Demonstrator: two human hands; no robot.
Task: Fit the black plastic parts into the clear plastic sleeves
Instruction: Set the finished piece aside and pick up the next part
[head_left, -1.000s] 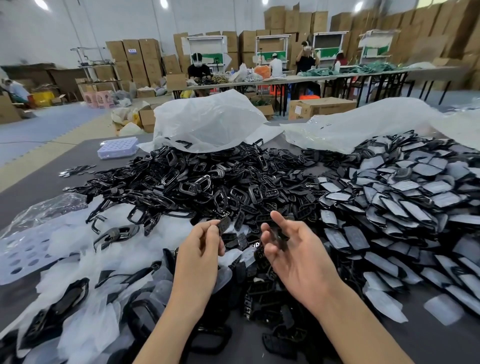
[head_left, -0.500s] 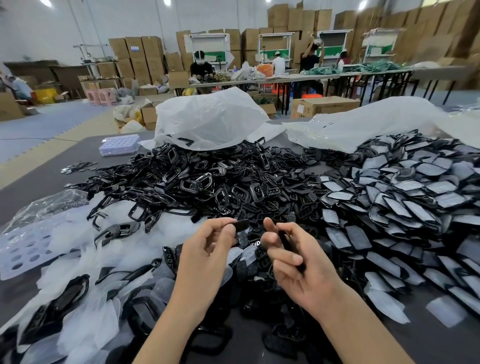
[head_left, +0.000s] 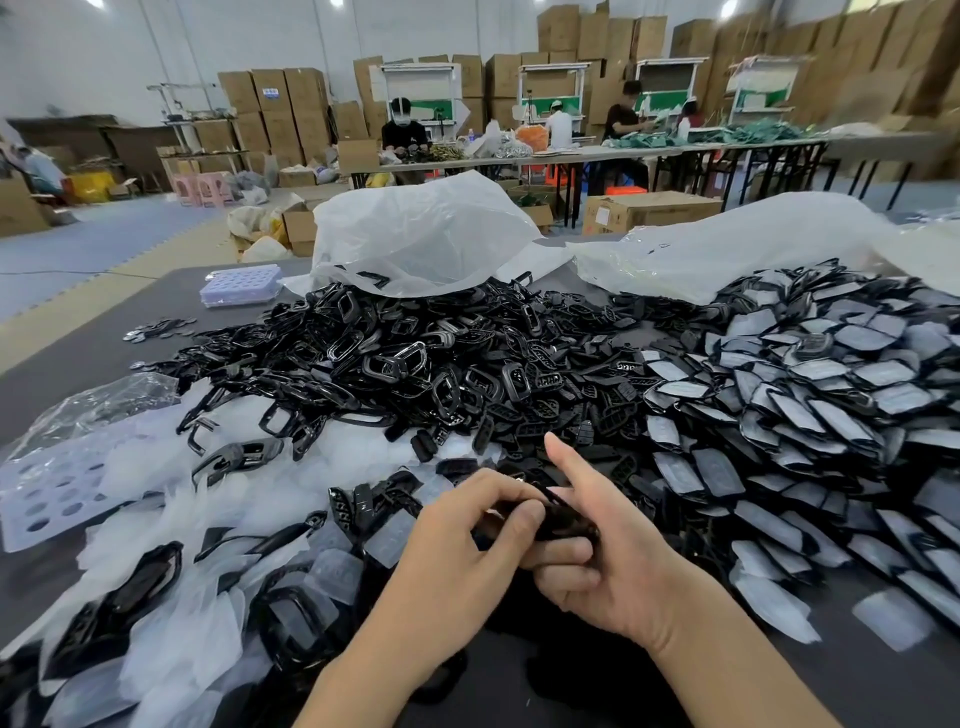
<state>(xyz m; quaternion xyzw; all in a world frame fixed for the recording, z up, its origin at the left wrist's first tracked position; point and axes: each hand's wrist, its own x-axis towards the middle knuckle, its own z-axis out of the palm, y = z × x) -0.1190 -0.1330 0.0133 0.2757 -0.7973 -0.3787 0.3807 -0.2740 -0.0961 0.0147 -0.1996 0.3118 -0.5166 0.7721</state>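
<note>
On the head camera, my only view, I see the left hand (head_left: 467, 556) and the right hand (head_left: 618, 566) meeting low at centre above the dark counter (head_left: 779, 691). Both hold one black plastic part (head_left: 563, 519). The left pinches it between thumb and curled fingers. The right cradles it on three curled fingers, with the index finger pointing up. Fingers hide most of that part, and I cannot tell whether a sleeve is round it.

Loose clear plastic sleeves (head_left: 156, 499) lie heaped to the left, half burying other black pieces. Beyond the hands sits the heap of bare black parts (head_left: 405, 364). To the right, a spread of sleeved parts (head_left: 831, 395) is cut off by the frame edge. A white plastic bag (head_left: 426, 234) hides the heap's far side.
</note>
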